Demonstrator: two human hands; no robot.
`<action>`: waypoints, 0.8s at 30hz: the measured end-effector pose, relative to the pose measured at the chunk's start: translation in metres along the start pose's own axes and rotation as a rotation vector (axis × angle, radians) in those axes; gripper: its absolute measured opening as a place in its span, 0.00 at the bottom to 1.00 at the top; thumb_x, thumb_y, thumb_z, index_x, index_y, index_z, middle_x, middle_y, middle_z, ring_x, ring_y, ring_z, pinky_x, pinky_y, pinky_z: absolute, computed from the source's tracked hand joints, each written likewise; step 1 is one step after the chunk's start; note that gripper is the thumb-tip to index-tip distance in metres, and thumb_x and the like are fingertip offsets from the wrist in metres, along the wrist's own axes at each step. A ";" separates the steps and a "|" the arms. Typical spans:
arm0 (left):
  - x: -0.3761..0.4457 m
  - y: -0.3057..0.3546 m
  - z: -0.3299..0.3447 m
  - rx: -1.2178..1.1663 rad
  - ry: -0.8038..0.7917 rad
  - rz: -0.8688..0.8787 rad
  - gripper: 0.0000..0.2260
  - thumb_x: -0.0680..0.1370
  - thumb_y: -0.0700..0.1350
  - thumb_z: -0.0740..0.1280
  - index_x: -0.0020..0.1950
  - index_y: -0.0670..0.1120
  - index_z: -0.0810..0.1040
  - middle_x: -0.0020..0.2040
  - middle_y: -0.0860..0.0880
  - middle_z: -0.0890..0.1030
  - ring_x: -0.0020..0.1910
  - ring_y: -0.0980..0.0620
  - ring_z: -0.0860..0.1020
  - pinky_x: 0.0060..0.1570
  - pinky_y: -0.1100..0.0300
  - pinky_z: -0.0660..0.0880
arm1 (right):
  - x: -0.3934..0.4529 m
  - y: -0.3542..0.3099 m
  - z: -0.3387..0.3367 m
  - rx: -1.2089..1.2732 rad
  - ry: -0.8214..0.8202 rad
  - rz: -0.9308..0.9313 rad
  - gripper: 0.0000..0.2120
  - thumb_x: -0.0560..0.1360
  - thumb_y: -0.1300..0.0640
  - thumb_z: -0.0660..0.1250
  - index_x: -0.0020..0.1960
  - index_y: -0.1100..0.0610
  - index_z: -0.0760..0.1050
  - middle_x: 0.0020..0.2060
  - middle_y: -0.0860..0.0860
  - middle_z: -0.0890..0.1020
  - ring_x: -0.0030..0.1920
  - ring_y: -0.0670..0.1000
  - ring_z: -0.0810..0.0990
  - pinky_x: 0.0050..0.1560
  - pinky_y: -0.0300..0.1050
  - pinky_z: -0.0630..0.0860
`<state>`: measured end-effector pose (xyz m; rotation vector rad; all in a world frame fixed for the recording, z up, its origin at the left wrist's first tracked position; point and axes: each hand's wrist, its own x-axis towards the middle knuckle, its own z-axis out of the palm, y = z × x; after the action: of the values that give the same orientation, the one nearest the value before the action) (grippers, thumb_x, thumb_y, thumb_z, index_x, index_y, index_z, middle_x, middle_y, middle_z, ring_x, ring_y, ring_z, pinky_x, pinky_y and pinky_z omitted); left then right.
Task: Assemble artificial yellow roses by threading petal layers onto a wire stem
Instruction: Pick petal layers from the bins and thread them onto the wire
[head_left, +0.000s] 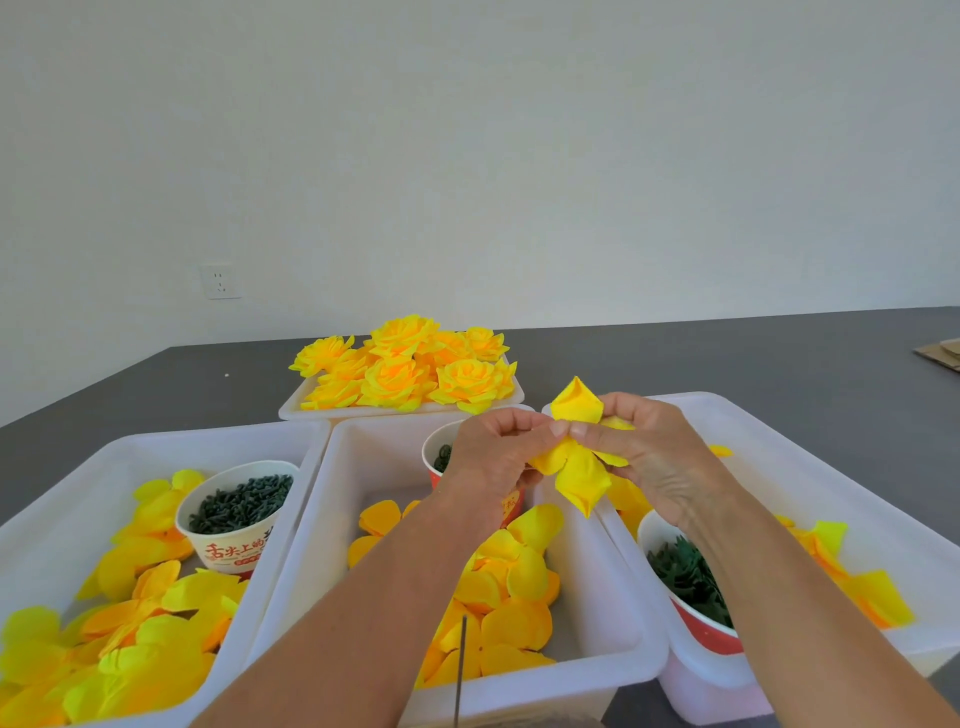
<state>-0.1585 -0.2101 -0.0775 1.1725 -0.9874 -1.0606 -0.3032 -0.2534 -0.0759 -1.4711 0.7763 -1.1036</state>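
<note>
Yellow petal layer (581, 470) pinched between both hands, lobes splayed, seemingly creased

Three bins stand side by side on the tabletop (779, 364): the left bin (156, 441), the middle bin (597, 660) and the right bin (857, 499). Behind the middle bin sits a tray (296, 408) piled with finished roses (405, 369). Each bin holds loose petal layers (135, 639) and a cup: the left cup (228, 540) at the back of its bin, the middle cup (431, 457) at the rear, the right cup (696, 634) near the front. A wire stem (461, 670) stands upright before the middle bin. Above the gap between the middle and right bins, both hands (498, 452) meet around a petal layer (579, 457).
</note>
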 end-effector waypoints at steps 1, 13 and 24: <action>0.000 0.001 0.000 -0.015 0.008 0.009 0.03 0.72 0.38 0.72 0.40 0.44 0.79 0.36 0.46 0.81 0.35 0.51 0.77 0.37 0.59 0.75 | 0.001 0.001 0.000 0.031 0.005 0.010 0.20 0.58 0.55 0.75 0.48 0.59 0.80 0.42 0.57 0.85 0.40 0.54 0.83 0.42 0.49 0.79; 0.000 0.004 0.000 -0.034 0.153 0.067 0.05 0.70 0.36 0.73 0.43 0.42 0.80 0.46 0.36 0.80 0.43 0.45 0.76 0.50 0.47 0.76 | 0.004 0.003 -0.001 0.186 0.041 0.182 0.17 0.57 0.60 0.74 0.45 0.59 0.79 0.39 0.54 0.85 0.38 0.51 0.83 0.43 0.45 0.78; 0.001 0.000 0.000 0.359 0.322 0.359 0.08 0.69 0.44 0.75 0.44 0.45 0.80 0.40 0.50 0.79 0.39 0.53 0.75 0.43 0.59 0.74 | 0.005 0.005 0.003 0.088 0.176 0.098 0.06 0.66 0.65 0.75 0.41 0.58 0.79 0.33 0.52 0.82 0.33 0.49 0.76 0.36 0.40 0.73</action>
<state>-0.1582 -0.2114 -0.0773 1.3411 -1.1035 -0.4025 -0.2978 -0.2581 -0.0800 -1.2615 0.9012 -1.1882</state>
